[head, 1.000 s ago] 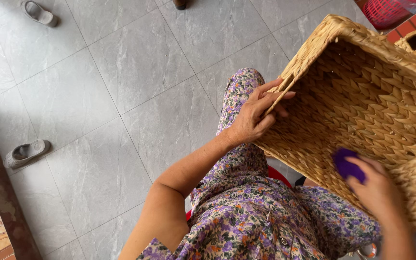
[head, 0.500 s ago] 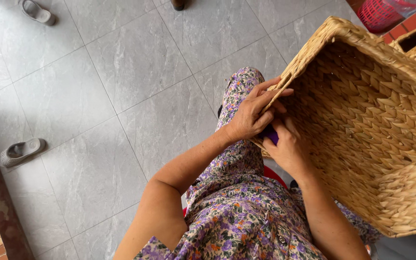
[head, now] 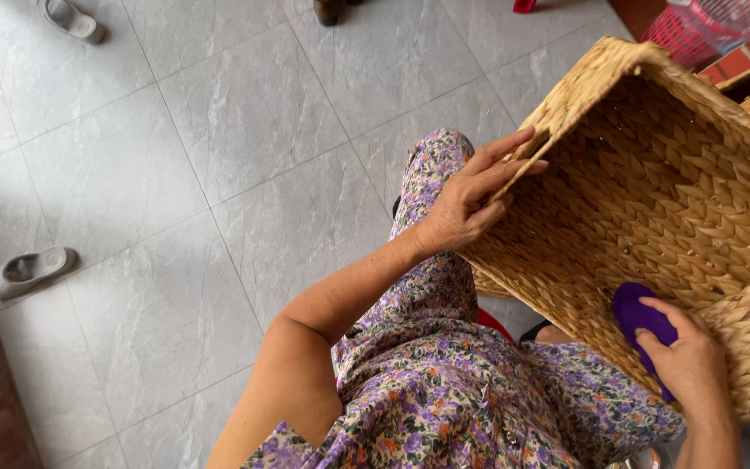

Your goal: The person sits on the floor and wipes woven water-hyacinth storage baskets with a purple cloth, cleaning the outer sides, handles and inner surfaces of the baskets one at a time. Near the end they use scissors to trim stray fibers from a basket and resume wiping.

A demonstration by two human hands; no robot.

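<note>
Seen from above, a seated person in a purple floral dress [head: 444, 391] tilts a large rectangular basket woven from pale straw-coloured fibre [head: 679, 174] across the lap, its open mouth turned toward the person. The left hand [head: 470, 204] grips the basket's near rim, fingers curled over the thick braided edge and thumb braced beneath, steadying it. The right hand [head: 692, 365] reaches inside and presses a soft, rounded purple cloth pad [head: 640, 317] against the lower inner wall, fingers closed over it. As a judgement, the rubbing of the inside looks partway along: the pad sits low on one wall, and the woven back and the other walls lie away from it; nothing in the weave shows which parts have been covered. The basket's weave is a chunky, herringbone-like plait, rough and ridged, with stiff sides. Below lies a floor of large, smooth grey marbled tiles [head: 219, 174]. A grey slipper [head: 28, 271] rests on the tiles at the left, another grey slipper [head: 71, 17] at the top left, and a red plastic mesh basket [head: 705, 35] shows at the top right corner.
</note>
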